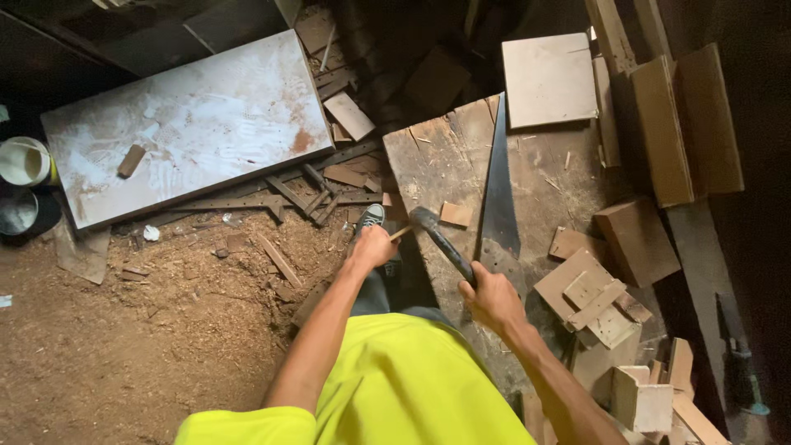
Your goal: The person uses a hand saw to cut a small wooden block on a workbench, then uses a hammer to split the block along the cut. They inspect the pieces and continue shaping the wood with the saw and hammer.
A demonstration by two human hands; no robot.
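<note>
Right hand (492,298): grip clamped around the lower end of a dark-handled hammer (442,241); the hammer slants up and left, its head (422,217) hanging just above the left edge of the surface.

Left hand (372,246): fingers pinched together on a small wooden peg (401,232) whose free end points toward the hammer head; hand sits at the left edge of the surface.

Surface (441,156): worn, scratched wooden bench top, dusted with chips.

Handsaw (497,194): lying flat on the surface, blade pointing away from the person, just right of the hammer.

Small wood offcut (455,214): flat on the surface, between hammer head and saw blade.

Shoe (371,217): dark with a pale toe, just beyond the left hand, beside the surface.

White-smeared board (194,124): large, lying on the floor to the left, with a small wood block (131,161) on it.

Buckets (25,161): at the far left edge.

Floor (124,330): covered in sawdust and scrap strips.

Wood blocks and offcuts (593,292): heaped on the right side of the surface.
</note>
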